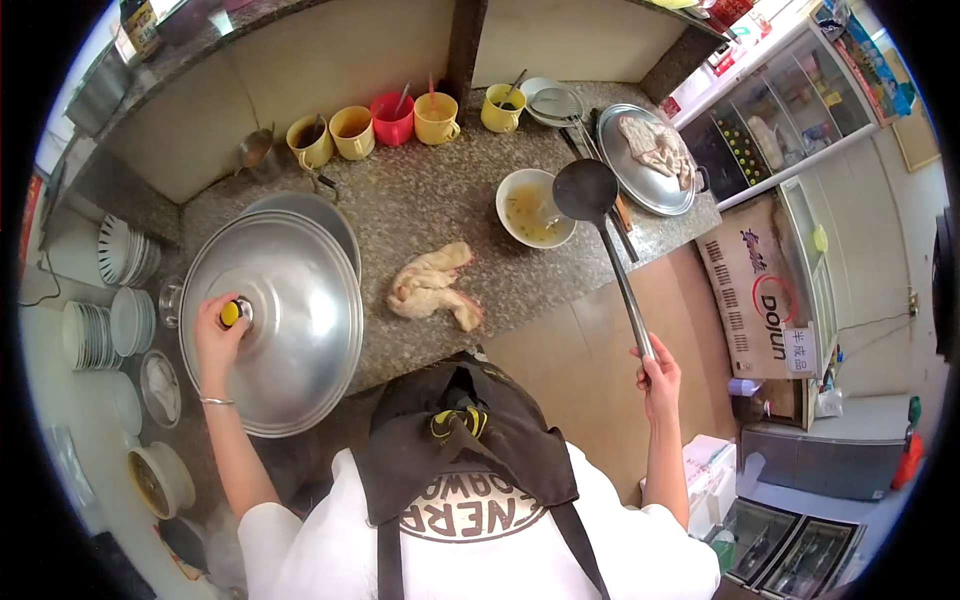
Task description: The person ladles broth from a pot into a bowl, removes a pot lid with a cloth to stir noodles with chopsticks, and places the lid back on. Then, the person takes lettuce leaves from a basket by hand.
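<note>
My left hand [216, 345] is closed around the yellow-topped knob of a large silver pot lid [295, 350] at the counter's left end. My right hand [659, 378] grips the long metal handle of a ladle [585, 190]. The ladle's dark round head is raised beside a white bowl [516, 215] and overlaps its right rim in view. Cloudy yellowish broth with green bits fills part of that bowl. A crumpled cloth [435, 285] lies on the counter between the lid and the bowl. What is under the lid is hidden.
Yellow cups [354, 133] and a red cup [392, 118] line the back of the stone counter [440, 205]. At the right end, a second lidded pot [640, 150] carries a cloth. Stacked white plates [90, 335] stand at far left. A glass-door cabinet [780, 110] stands at right.
</note>
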{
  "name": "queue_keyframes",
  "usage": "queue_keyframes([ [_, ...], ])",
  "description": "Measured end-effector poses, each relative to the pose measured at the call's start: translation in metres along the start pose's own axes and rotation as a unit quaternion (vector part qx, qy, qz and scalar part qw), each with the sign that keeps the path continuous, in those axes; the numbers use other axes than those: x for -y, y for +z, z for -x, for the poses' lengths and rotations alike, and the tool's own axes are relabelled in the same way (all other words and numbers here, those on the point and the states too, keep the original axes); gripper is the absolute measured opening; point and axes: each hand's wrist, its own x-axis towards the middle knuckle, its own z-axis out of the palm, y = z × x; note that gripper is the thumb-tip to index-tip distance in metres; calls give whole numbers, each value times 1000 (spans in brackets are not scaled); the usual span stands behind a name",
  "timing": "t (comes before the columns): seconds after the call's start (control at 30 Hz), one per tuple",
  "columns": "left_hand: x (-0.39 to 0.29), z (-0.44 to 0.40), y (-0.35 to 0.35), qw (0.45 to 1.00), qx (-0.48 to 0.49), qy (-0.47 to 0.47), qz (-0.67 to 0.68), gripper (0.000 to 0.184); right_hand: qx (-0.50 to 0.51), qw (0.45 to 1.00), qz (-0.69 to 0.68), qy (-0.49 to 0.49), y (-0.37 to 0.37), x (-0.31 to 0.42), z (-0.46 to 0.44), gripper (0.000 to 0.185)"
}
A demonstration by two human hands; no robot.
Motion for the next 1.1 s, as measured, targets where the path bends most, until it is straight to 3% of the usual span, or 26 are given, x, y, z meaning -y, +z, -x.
queue_keyframes([
  [0.53,15,13,-8,999,-22,-23,-22,31,-4,1000,-12,-17,-8,8,-5,41],
  [0.8,16,32,-25,997,-37,-40,-45,31,143,987,-54,43,38,-6,-12,43],
  [0.93,10,34,-29,997,-46,-49,-43,30,254,965,10,57,97,-14,-18,45],
  [1.1,16,24,-21,996,-63,-31,-53,30,318,934,160,-25,168,-26,-24,45],
])
